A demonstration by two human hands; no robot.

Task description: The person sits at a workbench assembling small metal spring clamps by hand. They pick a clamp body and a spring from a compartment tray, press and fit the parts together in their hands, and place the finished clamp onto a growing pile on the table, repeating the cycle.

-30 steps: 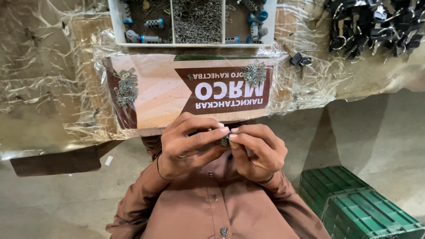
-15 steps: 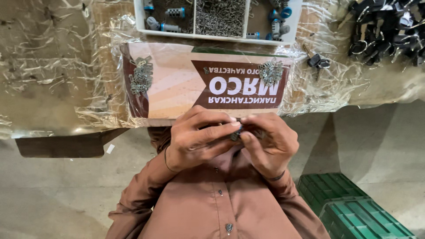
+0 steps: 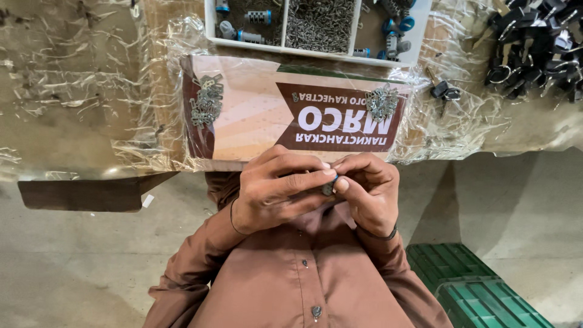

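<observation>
My left hand (image 3: 273, 191) and my right hand (image 3: 371, 193) meet in front of my chest, just below the table's edge. Their fingertips pinch a small grey metal cylinder with a blue end (image 3: 328, 187), mostly hidden by the fingers. The left thumb and forefinger lie across its top, and the right thumb presses on it from the right. Both wrists wear thin bands, and brown sleeves cover my forearms.
A printed board under clear plastic (image 3: 255, 121) lies on the table with two heaps of small metal pieces (image 3: 206, 103) (image 3: 381, 102). Behind it is a white compartment tray (image 3: 208, 24) of cylinders and pins. Black-headed keys (image 3: 534, 42) are piled at top right. Green crates (image 3: 480, 291) stand on the floor.
My hands stay together on the small cylinder, with the fingers shifting slightly around it. The view has drifted, so the table and board sit a little further right and lower.
</observation>
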